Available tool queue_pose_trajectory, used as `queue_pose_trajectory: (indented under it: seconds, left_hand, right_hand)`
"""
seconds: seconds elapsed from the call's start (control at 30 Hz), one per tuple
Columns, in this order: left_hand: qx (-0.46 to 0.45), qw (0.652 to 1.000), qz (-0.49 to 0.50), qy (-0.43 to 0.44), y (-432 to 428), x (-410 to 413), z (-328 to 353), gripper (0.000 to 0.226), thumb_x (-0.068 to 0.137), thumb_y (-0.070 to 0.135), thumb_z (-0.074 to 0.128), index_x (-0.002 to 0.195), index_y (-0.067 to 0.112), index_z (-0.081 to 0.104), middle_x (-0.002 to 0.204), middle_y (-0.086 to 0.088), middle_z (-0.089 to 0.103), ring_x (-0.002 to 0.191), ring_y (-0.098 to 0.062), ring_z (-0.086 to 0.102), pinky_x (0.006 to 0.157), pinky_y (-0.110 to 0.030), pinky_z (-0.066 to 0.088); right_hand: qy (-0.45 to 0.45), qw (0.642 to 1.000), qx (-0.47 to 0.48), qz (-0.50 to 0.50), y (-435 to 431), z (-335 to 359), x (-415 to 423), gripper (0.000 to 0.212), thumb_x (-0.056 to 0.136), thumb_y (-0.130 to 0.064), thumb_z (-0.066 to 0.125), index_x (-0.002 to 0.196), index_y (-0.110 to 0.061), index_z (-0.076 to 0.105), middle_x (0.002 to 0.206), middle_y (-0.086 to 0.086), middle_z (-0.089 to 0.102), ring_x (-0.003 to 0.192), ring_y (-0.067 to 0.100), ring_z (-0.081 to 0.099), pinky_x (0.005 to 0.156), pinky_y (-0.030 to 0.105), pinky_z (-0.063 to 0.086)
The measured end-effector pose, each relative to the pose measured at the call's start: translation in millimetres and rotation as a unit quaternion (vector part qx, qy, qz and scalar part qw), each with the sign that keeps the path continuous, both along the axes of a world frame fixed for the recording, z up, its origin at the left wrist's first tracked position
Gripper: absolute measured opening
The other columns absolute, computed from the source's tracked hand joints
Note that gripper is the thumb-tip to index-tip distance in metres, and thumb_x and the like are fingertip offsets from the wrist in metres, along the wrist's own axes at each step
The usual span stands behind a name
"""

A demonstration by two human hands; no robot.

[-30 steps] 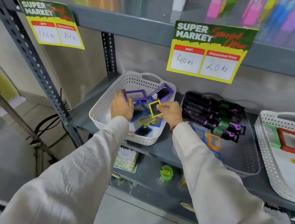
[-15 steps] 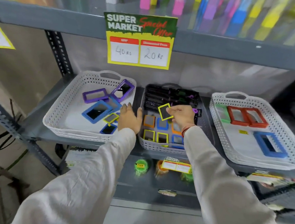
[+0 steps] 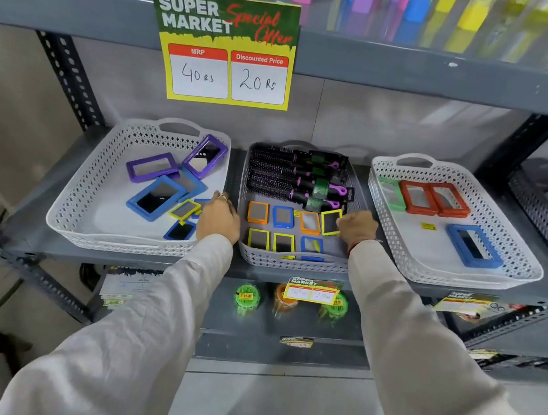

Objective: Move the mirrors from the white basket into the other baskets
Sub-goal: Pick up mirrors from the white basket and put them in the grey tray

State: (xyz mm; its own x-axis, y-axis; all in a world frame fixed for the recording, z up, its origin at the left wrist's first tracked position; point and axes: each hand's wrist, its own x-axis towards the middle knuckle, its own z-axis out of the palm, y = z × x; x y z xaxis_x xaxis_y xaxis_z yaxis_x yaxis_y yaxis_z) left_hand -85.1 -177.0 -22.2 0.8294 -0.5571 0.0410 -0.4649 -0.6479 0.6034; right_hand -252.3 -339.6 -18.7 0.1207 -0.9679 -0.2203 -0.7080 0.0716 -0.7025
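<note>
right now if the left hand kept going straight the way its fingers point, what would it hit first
Probably the small blue-framed mirror just past the left hand fingertips, in the white basket; the small yellow-framed mirror lies right beside it. Depth is unclear.

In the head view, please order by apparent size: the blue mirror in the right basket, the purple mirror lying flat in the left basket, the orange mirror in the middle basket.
1-2. Blue mirror and purple mirror: too alike to rank.
3. Orange mirror, clearly smallest.
</note>
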Motion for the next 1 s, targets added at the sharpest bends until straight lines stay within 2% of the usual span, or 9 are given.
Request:
queue_pose_trajectory:
  seconds: [0.1, 0.37, 0.5, 0.77, 1.0]
  left_hand:
    - [-0.004, 1.0, 0.002, 0.004, 0, -1, 2, 0.025, 0.095, 0.01, 0.039, 0.109, -0.003, 0.056, 0.117, -0.026, 0.061, 0.107, -0.042, 0.057, 0.085, -0.045, 0.048]
    - [-0.01, 1.0, 0.004, 0.003, 2, -5, 3, 0.027, 0.097, 0.015, 0.039, 0.109, -0.001, 0.056, 0.114, -0.024, 0.062, 0.106, -0.041, 0.058, 0.084, -0.044, 0.048]
    - [-0.029, 1.0, 0.001, 0.004, 3, -5, 2, 0.031, 0.096, 0.017, 0.04, 0.119, 0.001, 0.054, 0.115, -0.023, 0.063, 0.107, -0.04, 0.059, 0.085, -0.043, 0.049]
    - [-0.027, 0.999, -0.001, 0.037, 5, 0, 3, 0.031, 0.088, -0.001, 0.048, 0.118, 0.003, 0.053, 0.113, -0.025, 0.065, 0.105, -0.041, 0.06, 0.085, -0.042, 0.051]
    - [-0.012, 0.999, -0.002, 0.033, 4, 0, 3, 0.032, 0.087, -0.001, 0.048, 0.118, 0.002, 0.052, 0.113, -0.025, 0.064, 0.106, -0.041, 0.06, 0.084, -0.042, 0.051]
  right_hand:
    - [0.049, 0.998, -0.012, -0.022, 1, -4, 0, 0.032, 0.094, -0.006, 0.051, 0.123, 0.006, 0.056, 0.133, 0.024, 0.055, 0.124, 0.036, 0.054, 0.1, 0.037, 0.044]
    - [0.138, 0.987, -0.067, 0.037, 1, -8, 4, 0.026, 0.092, 0.003, 0.048, 0.116, 0.01, 0.055, 0.128, 0.03, 0.053, 0.117, 0.043, 0.054, 0.096, 0.044, 0.046]
    - [0.174, 0.979, -0.086, 0.06, -2, -10, 3, 0.026, 0.091, 0.005, 0.047, 0.115, 0.011, 0.056, 0.124, 0.031, 0.055, 0.114, 0.044, 0.056, 0.093, 0.044, 0.047]
    - [0.232, 0.965, -0.085, 0.09, -1, -12, 8, 0.026, 0.091, 0.006, 0.049, 0.116, 0.009, 0.056, 0.123, 0.028, 0.058, 0.116, 0.041, 0.057, 0.094, 0.042, 0.048]
    - [0.305, 0.935, -0.107, 0.147, 3, -13, 10, 0.027, 0.089, 0.003, 0.053, 0.115, 0.001, 0.058, 0.123, 0.021, 0.061, 0.115, 0.039, 0.059, 0.09, 0.043, 0.05]
